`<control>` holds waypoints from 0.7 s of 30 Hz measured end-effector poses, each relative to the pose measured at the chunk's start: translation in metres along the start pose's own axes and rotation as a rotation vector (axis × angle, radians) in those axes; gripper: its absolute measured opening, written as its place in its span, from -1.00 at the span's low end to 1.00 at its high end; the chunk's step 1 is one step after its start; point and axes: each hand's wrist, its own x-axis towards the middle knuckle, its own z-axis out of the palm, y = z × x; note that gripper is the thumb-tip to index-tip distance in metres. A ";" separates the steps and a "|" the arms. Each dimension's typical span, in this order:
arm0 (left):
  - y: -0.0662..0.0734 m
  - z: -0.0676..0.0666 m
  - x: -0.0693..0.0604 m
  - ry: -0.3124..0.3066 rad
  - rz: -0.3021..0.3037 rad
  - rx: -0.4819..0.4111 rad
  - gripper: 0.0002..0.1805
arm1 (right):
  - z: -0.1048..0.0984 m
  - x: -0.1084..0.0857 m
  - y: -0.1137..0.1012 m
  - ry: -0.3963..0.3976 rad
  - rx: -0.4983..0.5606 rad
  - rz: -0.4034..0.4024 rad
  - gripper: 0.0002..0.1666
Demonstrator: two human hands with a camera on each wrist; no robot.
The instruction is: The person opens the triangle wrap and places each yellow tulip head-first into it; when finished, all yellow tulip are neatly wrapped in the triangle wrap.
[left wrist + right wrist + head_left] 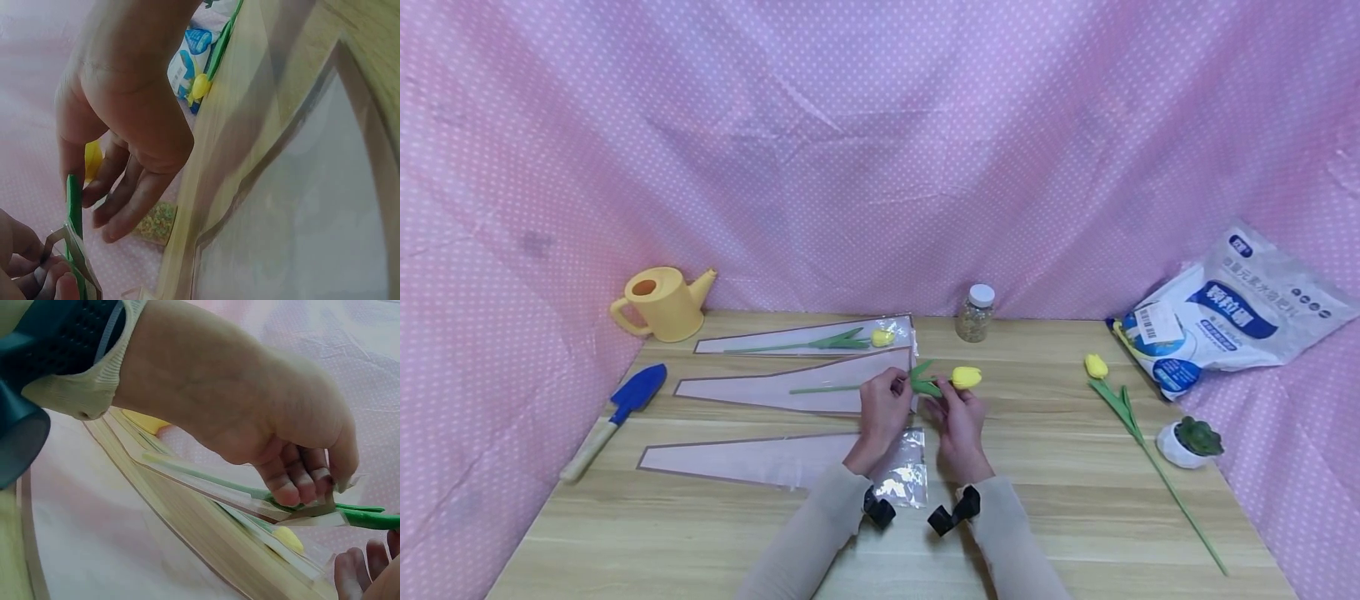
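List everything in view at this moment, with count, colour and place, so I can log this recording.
Tulips: three, yellow with green stems; one in hand, one at the far wrapper, one at right
Flower wrappers: three, pale pink with brownish borders, centre-left
Watering can: one, yellow, far left
Trowel: one, blue with pale handle, left
Jar: one, clear with white lid, far middle
Bag: one, white and blue, far right
Succulent: one, green, white pot, right
Table: one, wood-toned, beneath everything
Cloth: pink, white-dotted, behind and beside the table
Wrist cameras: two, dark, on the wrists
Left hand: one, at the middle wrapper
Right hand: one, near the held bloom
Cuffs: two, beige, foreground
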 end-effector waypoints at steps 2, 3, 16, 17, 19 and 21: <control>0.001 0.000 0.000 -0.008 0.010 -0.012 -0.91 | 0.001 0.000 0.001 0.005 -0.004 0.008 -0.83; 0.001 -0.001 0.000 -0.017 0.013 -0.020 -0.91 | 0.001 0.000 0.002 0.005 -0.002 0.017 -0.81; 0.005 0.000 -0.001 -0.080 0.077 -0.069 -0.90 | 0.008 -0.002 0.011 -0.023 0.030 -0.003 -0.91; 0.005 0.000 -0.001 -0.087 0.084 -0.069 -0.91 | 0.008 -0.002 0.011 -0.021 0.029 -0.003 -0.92; 0.005 0.001 -0.001 -0.110 0.093 -0.068 -0.91 | 0.008 -0.002 0.012 -0.016 0.030 -0.004 -0.93; 0.005 0.001 -0.001 -0.135 0.106 -0.068 -0.90 | 0.007 -0.002 0.012 -0.012 0.040 -0.003 -0.93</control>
